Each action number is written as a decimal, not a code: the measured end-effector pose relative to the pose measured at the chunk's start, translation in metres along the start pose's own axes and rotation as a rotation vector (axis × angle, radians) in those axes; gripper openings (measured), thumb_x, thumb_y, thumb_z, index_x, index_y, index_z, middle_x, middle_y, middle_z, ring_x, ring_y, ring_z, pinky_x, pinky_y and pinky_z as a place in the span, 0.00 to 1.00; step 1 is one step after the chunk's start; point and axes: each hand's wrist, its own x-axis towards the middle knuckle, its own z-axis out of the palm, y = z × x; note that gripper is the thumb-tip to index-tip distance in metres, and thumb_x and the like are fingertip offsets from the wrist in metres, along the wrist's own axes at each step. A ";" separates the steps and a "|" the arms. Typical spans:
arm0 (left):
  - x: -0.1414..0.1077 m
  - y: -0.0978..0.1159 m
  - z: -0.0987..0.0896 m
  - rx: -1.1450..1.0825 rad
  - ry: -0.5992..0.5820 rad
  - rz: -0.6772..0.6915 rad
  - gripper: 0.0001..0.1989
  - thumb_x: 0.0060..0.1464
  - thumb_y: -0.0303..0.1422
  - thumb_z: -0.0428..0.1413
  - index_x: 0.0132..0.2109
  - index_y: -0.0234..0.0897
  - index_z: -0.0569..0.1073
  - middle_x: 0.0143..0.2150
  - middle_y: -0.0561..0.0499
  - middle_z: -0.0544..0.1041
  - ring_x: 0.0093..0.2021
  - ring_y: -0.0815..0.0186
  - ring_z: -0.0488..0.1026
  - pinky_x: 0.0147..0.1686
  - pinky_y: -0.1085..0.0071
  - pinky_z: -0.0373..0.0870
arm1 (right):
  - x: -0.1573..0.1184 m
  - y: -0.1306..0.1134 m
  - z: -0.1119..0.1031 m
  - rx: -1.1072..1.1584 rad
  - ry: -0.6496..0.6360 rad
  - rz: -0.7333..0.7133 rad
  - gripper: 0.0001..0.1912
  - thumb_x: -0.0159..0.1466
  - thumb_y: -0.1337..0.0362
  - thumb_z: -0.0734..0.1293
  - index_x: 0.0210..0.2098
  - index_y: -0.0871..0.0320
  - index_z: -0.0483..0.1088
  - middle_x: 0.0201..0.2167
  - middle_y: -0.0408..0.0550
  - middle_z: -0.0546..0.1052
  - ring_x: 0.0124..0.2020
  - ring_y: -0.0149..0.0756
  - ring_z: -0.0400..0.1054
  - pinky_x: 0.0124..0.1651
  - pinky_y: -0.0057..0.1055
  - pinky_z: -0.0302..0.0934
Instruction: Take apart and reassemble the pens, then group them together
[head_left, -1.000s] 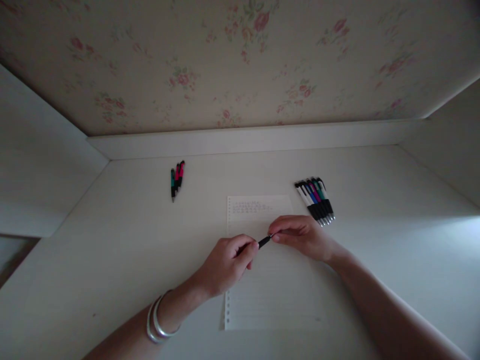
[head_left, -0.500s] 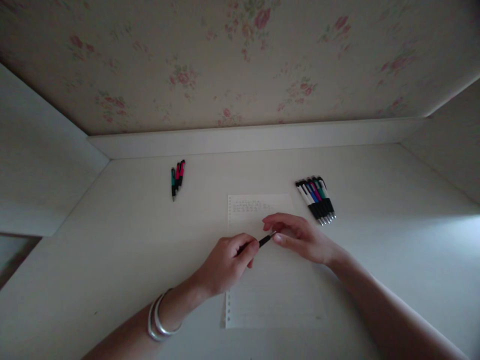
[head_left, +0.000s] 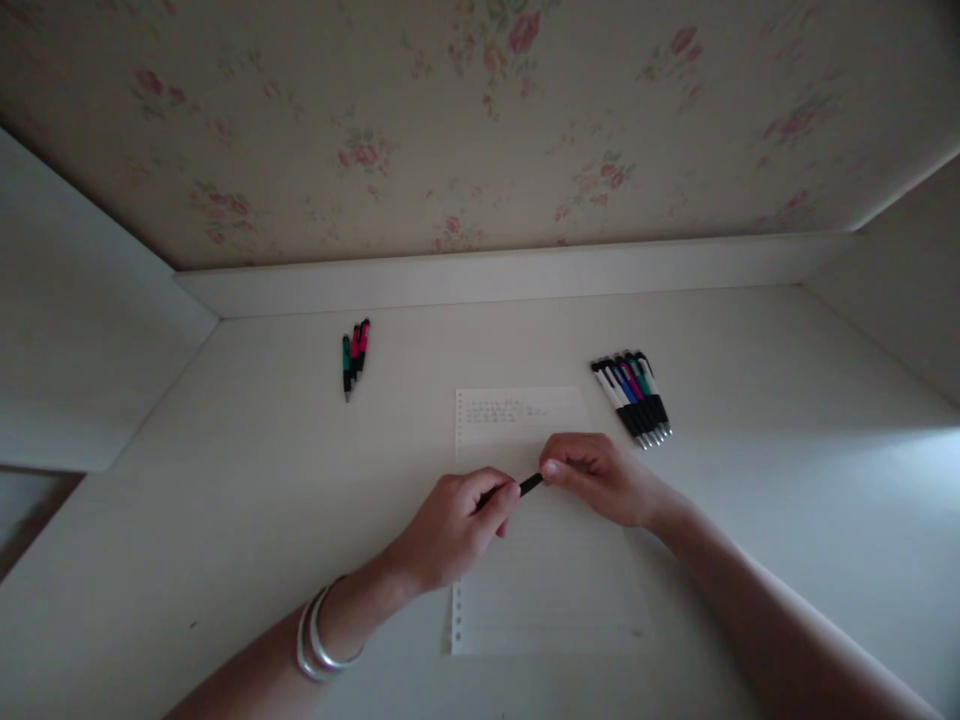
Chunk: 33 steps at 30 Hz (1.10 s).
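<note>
Over the middle of a sheet of lined paper [head_left: 547, 590], my two hands hold one pen [head_left: 531, 484] between them. My left hand [head_left: 461, 525] is closed around its barrel, most of which the fingers hide. At the other end, my right hand [head_left: 600, 475] pinches the tip between thumb and fingers, so the tip is covered. Only a short black stretch of the pen shows between the hands. The paper has punched holes down its left edge and a few lines of handwriting near the top.
Several pens [head_left: 631, 398] with white, blue, purple and green barrels lie side by side at the right. Three more pens [head_left: 355, 360], one green and two red, lie at the left. A low white ledge [head_left: 495, 275] runs along the back of the white desk [head_left: 247, 480], below the floral wall.
My right hand's fingers have closed from a loose, open shape onto the pen's tip, hiding it. My left hand keeps its hold on the pen, almost unmoved.
</note>
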 end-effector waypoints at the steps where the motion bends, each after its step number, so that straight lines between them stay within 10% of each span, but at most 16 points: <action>1: 0.000 0.000 0.000 0.003 0.001 0.002 0.20 0.65 0.43 0.47 0.28 0.38 0.68 0.23 0.55 0.68 0.21 0.71 0.63 0.21 0.76 0.57 | 0.000 -0.001 0.000 0.021 0.000 -0.002 0.20 0.69 0.51 0.62 0.31 0.60 0.72 0.27 0.46 0.73 0.28 0.32 0.66 0.30 0.27 0.60; 5: 0.000 0.001 0.000 0.007 -0.004 0.008 0.19 0.65 0.42 0.46 0.28 0.38 0.67 0.22 0.56 0.67 0.20 0.71 0.62 0.21 0.76 0.57 | 0.000 0.000 -0.001 0.130 -0.010 -0.037 0.15 0.66 0.53 0.67 0.44 0.58 0.74 0.40 0.52 0.78 0.40 0.37 0.72 0.42 0.32 0.66; 12: 0.000 0.000 0.000 -0.001 -0.015 0.004 0.19 0.65 0.42 0.47 0.30 0.37 0.68 0.24 0.55 0.69 0.21 0.71 0.63 0.21 0.76 0.57 | 0.000 0.001 -0.002 0.015 -0.047 0.000 0.25 0.68 0.47 0.61 0.28 0.60 0.75 0.24 0.47 0.74 0.27 0.32 0.68 0.30 0.28 0.62; 17: 0.000 -0.001 0.000 -0.015 -0.019 0.000 0.19 0.65 0.43 0.46 0.29 0.38 0.67 0.24 0.55 0.68 0.21 0.72 0.62 0.21 0.76 0.57 | -0.001 0.001 -0.004 0.168 -0.014 -0.019 0.20 0.67 0.48 0.64 0.47 0.58 0.74 0.39 0.51 0.79 0.40 0.37 0.73 0.43 0.32 0.67; 22: 0.000 -0.003 0.000 -0.027 -0.016 -0.005 0.19 0.65 0.44 0.47 0.31 0.38 0.69 0.24 0.55 0.69 0.21 0.71 0.63 0.22 0.76 0.57 | -0.001 0.001 -0.003 0.103 -0.045 0.039 0.22 0.68 0.50 0.62 0.29 0.60 0.75 0.26 0.47 0.76 0.29 0.33 0.70 0.33 0.29 0.64; 26: 0.000 -0.003 0.000 -0.038 -0.011 0.004 0.19 0.65 0.44 0.47 0.30 0.37 0.68 0.23 0.55 0.68 0.21 0.71 0.63 0.21 0.76 0.57 | -0.001 0.001 -0.002 0.158 -0.004 0.009 0.16 0.67 0.52 0.65 0.43 0.58 0.75 0.38 0.51 0.79 0.38 0.36 0.73 0.39 0.30 0.66; 33: 0.001 -0.005 0.000 -0.104 -0.021 0.007 0.20 0.66 0.46 0.46 0.32 0.37 0.68 0.25 0.55 0.68 0.20 0.72 0.62 0.21 0.76 0.56 | -0.003 0.001 -0.002 0.155 0.006 0.046 0.16 0.66 0.52 0.66 0.36 0.59 0.78 0.33 0.50 0.80 0.34 0.36 0.73 0.37 0.30 0.67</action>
